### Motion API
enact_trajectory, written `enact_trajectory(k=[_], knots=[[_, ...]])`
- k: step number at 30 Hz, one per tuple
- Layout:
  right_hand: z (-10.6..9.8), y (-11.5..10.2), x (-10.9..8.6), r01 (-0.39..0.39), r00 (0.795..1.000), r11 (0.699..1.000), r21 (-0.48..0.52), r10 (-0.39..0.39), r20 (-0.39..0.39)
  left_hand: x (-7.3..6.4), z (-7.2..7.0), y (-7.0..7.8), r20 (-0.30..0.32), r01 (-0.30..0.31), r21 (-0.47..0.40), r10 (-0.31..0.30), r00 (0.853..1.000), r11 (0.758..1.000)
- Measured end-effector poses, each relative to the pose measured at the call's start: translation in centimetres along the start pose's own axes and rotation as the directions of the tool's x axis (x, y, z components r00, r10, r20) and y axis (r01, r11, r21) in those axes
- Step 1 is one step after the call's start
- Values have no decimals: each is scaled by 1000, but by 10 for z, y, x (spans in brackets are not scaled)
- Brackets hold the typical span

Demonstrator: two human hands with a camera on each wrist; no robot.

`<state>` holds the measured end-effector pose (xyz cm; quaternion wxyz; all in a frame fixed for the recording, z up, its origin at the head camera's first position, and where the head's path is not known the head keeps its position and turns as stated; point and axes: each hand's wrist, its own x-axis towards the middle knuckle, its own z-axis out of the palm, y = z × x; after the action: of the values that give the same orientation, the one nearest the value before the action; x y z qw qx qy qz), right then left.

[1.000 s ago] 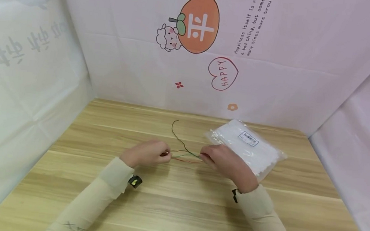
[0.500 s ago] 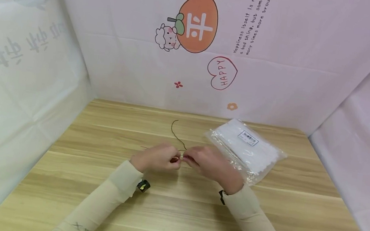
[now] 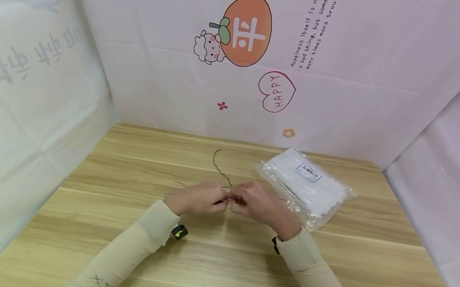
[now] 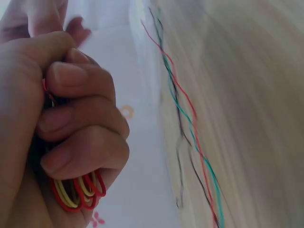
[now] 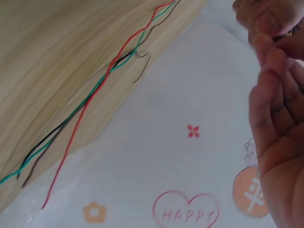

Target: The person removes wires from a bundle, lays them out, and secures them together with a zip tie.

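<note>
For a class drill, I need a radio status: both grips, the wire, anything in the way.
Left grip curled round wire loops. Right grip beside it, hold unclear. Loose wires on table. Plastic bag nearby, might crowd right grip.

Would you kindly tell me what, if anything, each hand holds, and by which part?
The left hand grips a red-and-yellow wire coil just short of its looped end. Whether the right hand holds anything is unclear.

Left grip (image 3: 200, 197) curled; right grip (image 3: 258, 205) just beside it; forearms (image 3: 124, 249) slanting inward.
</note>
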<state>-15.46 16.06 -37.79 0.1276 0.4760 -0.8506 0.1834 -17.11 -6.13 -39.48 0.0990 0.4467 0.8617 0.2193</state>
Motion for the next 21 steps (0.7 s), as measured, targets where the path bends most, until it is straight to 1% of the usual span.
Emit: enact_trajectory(k=[3, 6, 10, 12, 13, 17, 18, 21], knots=[[-2, 7, -6, -22, 1000, 1000, 4, 22, -17, -6, 2, -7, 26, 7, 8, -7, 1000, 1000], [-2, 10, -8, -38, 999, 999, -7, 38, 8, -9, 3, -9, 61, 29, 5, -29, 998, 1000], [-1, 6, -4, 19, 999, 999, -41, -17, 42, -9, 4, -5, 101, 26, -19, -24, 995, 999], [-1, 5, -4, 28, 999, 1000, -10, -27, 47, -9, 3, -4, 105, 29, -37, -25, 994, 999], [-2, 5, -4, 25, 998, 999, 21, -27, 51, -9, 3, -3, 110, 33, -50, -27, 994, 998], [-7, 10, -8, -24, 997, 988, 155, 12, 78, -12, 0, -2, 104, 54, -96, -44, 994, 994], [-8, 12, -10, -31, 997, 986, 166, 18, 80, -13, -1, -3, 105, 62, -112, -50, 993, 992], [-15, 20, -18, -46, 998, 990, 131, 40, 50, -20, -3, -8, 85, 87, -129, -76, 993, 988]])
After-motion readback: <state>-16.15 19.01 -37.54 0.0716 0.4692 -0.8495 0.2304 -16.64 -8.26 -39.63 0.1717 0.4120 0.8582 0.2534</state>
